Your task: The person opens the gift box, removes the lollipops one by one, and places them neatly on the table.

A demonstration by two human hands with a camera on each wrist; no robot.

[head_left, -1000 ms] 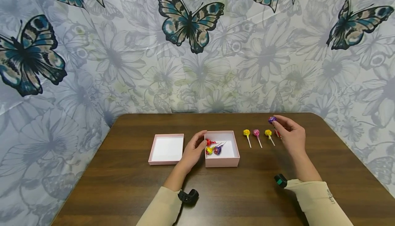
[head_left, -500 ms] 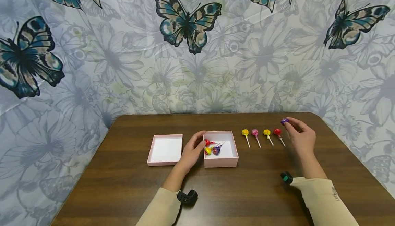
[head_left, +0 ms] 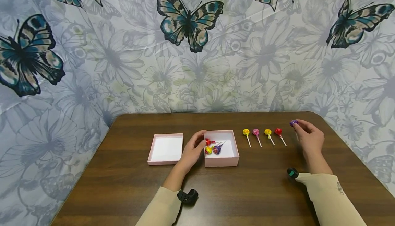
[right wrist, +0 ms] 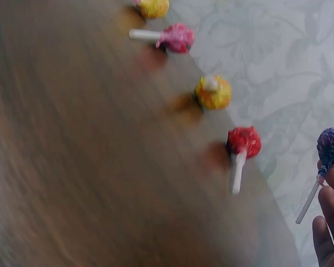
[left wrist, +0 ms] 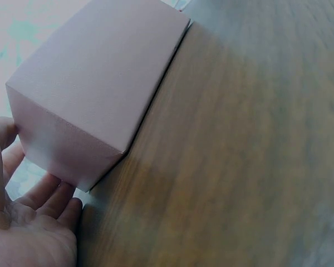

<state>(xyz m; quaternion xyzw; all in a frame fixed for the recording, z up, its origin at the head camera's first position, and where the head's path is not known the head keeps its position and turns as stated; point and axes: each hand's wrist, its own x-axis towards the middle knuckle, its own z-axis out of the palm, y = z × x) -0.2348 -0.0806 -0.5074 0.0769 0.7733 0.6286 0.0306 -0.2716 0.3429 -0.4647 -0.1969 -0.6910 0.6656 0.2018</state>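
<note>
My right hand [head_left: 311,140] pinches a purple-wrapped lollipop [right wrist: 328,147] by its candy head, the white stick pointing down in the right wrist view. It is to the right of a row of lollipops on the table: a yellow one [head_left: 246,132], a pink one [head_left: 255,132], another yellow one [head_left: 267,132] and a red one [head_left: 278,131]. My left hand [head_left: 193,150] rests against the left side of a pink box [head_left: 221,162], with relaxed fingers [left wrist: 42,189] along its wall. Inside the box are a red lollipop [head_left: 210,142], a yellow one [head_left: 208,150] and a purple one [head_left: 217,149].
A shallow pink lid [head_left: 166,149] with a white inside lies left of the box on the brown wooden table [head_left: 240,198]. Behind the table hangs a butterfly-patterned cloth [head_left: 123,64].
My right hand has moved right with the purple lollipop, past the red one, which now shows fully. My left hand stays at the box.
</note>
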